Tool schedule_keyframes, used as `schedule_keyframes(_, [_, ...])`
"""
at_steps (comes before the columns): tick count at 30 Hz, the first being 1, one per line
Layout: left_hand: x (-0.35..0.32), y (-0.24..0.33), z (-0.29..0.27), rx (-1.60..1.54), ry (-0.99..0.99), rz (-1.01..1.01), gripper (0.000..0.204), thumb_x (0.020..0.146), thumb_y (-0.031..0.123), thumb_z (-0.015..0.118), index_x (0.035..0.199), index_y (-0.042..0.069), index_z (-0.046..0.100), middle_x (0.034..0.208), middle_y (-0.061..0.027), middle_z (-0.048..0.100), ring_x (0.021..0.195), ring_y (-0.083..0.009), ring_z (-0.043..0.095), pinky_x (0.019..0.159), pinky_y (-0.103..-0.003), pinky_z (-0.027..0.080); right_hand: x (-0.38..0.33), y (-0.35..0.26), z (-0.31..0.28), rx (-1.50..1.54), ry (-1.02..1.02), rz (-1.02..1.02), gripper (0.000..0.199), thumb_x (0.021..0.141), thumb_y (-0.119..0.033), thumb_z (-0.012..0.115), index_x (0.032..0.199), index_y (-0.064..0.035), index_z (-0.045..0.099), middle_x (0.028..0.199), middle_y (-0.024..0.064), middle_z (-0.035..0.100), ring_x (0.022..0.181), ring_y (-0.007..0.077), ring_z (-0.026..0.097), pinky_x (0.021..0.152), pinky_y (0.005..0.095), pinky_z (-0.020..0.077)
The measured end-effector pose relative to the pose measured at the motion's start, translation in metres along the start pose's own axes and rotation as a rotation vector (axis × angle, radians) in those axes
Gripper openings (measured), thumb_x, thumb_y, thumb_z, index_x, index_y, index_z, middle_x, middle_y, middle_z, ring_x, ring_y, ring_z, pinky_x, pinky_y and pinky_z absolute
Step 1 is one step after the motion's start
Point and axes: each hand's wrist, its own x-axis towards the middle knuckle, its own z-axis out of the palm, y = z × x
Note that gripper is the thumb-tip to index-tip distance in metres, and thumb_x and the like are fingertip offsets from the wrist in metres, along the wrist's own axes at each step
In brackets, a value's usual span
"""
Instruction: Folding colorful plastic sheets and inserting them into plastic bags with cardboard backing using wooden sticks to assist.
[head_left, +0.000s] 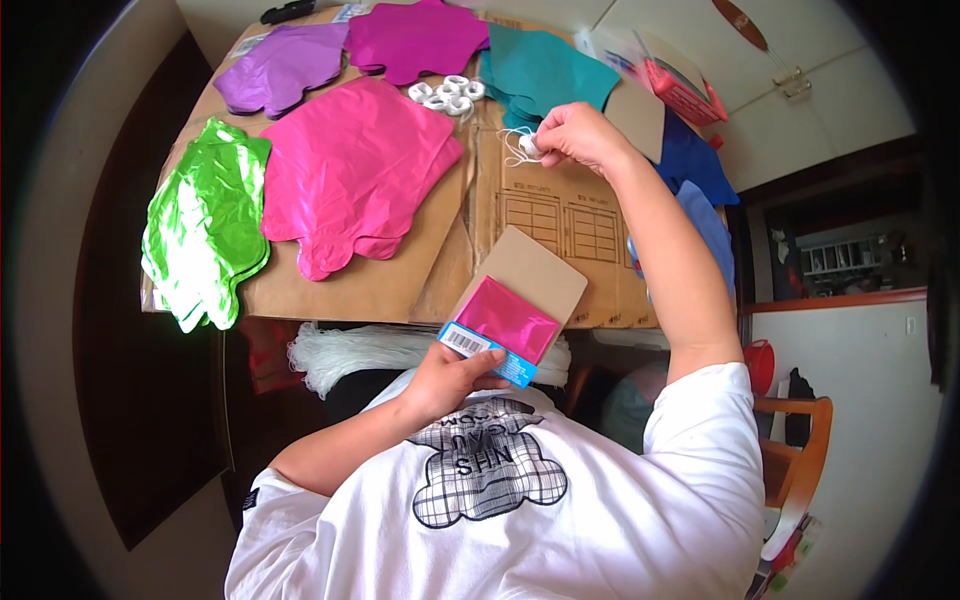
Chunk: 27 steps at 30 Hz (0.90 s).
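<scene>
Green foil sheets (205,225) overhang the cardboard-topped table's (345,292) near left corner. The left hand (452,382) grips a pink packet (508,318) by the near edge; firm pressure should steady it. The right hand (572,140) pinches white string (527,147) toward the far right, best kept untangled.

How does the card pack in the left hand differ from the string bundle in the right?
The card pack is flat and squared; the string bundle has loose, thin loops. The card pack is brown, pink and blue; the string bundle is white. The card pack is larger than the string bundle. Both are held.
</scene>
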Motion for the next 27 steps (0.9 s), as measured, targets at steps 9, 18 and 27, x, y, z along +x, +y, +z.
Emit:
schedule_keyframes(9, [-0.004, -0.004, 0.001, -0.019, 0.016, 0.019, 0.031, 0.094, 0.009, 0.06, 0.124, 0.005, 0.052, 0.109, -0.0078, 0.066, 0.095, -0.0197, 0.067, 0.078, -0.034, 0.058, -0.049, 0.025, -0.037, -0.085, -0.069, 0.124, 0.009, 0.076, -0.003, 0.069, 0.084, -0.0028, 0.064, 0.074, 0.0058, 0.068, 0.059, 0.0101, 0.065, 0.05, 0.0223, 0.0445])
schedule_keyframes(18, [-0.006, -0.006, 0.003, 0.033, 0.039, 0.038, 0.027, 0.096, 0.009, 0.056, 0.123, 0.007, 0.056, 0.11, -0.0065, 0.067, 0.097, -0.0191, 0.067, 0.079, -0.034, 0.058, -0.061, 0.052, -0.023, -0.289, 0.037, -0.2, 0.023, 0.084, -0.011, 0.066, 0.103, 0.0029, 0.067, 0.086, 0.0084, 0.069, 0.083, 0.0131, 0.065, 0.076, 0.0258, 0.0505])
schedule_keyframes(27, [-0.008, -0.006, 0.006, 0.043, 0.032, 0.03, 0.027, 0.096, 0.009, 0.056, 0.123, 0.007, 0.055, 0.11, -0.0063, 0.066, 0.097, -0.0189, 0.067, 0.079, -0.034, 0.058, -0.068, 0.044, -0.009, -0.387, 0.215, 0.272, 0.03, 0.077, -0.029, 0.074, 0.085, -0.0015, 0.068, 0.077, 0.0107, 0.07, 0.069, 0.02, 0.068, 0.066, 0.0311, 0.0536])
